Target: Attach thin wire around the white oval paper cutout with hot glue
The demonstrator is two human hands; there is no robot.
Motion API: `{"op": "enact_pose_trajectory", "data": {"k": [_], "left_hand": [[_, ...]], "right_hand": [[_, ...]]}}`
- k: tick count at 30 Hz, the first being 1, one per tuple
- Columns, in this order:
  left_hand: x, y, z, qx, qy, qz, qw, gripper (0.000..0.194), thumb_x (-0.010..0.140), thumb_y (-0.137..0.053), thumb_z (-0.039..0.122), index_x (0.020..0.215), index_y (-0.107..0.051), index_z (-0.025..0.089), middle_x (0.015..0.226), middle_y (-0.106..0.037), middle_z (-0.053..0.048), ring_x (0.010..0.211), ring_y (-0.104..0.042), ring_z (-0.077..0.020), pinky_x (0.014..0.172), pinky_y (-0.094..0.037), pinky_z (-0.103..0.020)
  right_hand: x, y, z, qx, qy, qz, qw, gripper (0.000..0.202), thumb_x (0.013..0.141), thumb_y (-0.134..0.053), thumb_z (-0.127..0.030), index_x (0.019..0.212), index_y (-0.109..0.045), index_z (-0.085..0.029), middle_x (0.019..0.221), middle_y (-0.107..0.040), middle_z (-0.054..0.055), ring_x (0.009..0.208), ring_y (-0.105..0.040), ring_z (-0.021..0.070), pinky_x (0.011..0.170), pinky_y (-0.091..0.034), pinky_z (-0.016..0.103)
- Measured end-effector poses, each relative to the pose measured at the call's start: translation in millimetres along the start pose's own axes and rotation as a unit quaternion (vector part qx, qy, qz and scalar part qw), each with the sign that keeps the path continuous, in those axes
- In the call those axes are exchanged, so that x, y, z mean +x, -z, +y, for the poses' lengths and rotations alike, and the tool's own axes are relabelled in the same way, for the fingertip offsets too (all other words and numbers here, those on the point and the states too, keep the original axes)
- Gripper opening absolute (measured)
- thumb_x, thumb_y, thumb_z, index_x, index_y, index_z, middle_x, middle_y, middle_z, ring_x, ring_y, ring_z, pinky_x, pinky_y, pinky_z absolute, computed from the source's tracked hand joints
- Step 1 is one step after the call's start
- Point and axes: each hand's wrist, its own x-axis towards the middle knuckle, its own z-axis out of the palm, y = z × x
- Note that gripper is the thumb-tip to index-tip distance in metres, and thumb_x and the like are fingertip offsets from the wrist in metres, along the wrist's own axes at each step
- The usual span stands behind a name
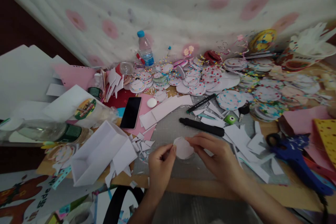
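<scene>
A small round disc of white paper (183, 148) is held up between my two hands near the front of the table. My left hand (163, 162) pinches its left edge between thumb and fingers. On the opposite edge, my right hand (214, 154) grips it the same way. Just beyond the disc lies a thick black marker (201, 127), with a thinner dark pen (201, 103) behind it. White paper scraps (244, 143) are strewn to the right of my hands, and smaller cuttings (141, 145) to the left.
Decorated paper discs (193, 82) are piled along the back by a water bottle (146, 49). A phone (131, 112) and an open white box (101, 154) sit left. At right lies a blue glue gun (301, 164); a tub (304, 54) stands behind it.
</scene>
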Motion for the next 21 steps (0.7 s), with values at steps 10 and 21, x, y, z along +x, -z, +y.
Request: {"op": "enact_pose_trajectory", "data": {"k": [10, 21], "left_hand": [[18, 1.7, -7, -0.132, 0.113, 0.021, 0.985, 0.028, 0.066, -0.074, 0.039, 0.077, -0.076, 0.013, 0.058, -0.064, -0.001, 0.052, -0.05, -0.0106, 0.05, -0.037, -0.022], [21, 0.4, -3, -0.326, 0.219, -0.089, 0.915, 0.029, 0.061, -0.079, 0.032, 0.056, -0.057, 0.012, 0.046, -0.038, 0.009, 0.038, -0.02, 0.0006, 0.04, -0.014, -0.018]], "right_hand": [[-32, -2, 20, 0.015, -0.12, 0.131, 0.984, 0.019, 0.091, -0.047, -0.019, 0.105, -0.06, -0.022, 0.09, -0.061, 0.006, 0.074, -0.061, 0.0168, 0.063, -0.05, 0.027], [-57, -34, 35, 0.02, -0.12, 0.104, 0.987, 0.019, 0.089, -0.042, -0.013, 0.096, -0.058, -0.021, 0.079, -0.06, 0.003, 0.071, -0.061, 0.0171, 0.062, -0.048, 0.027]]}}
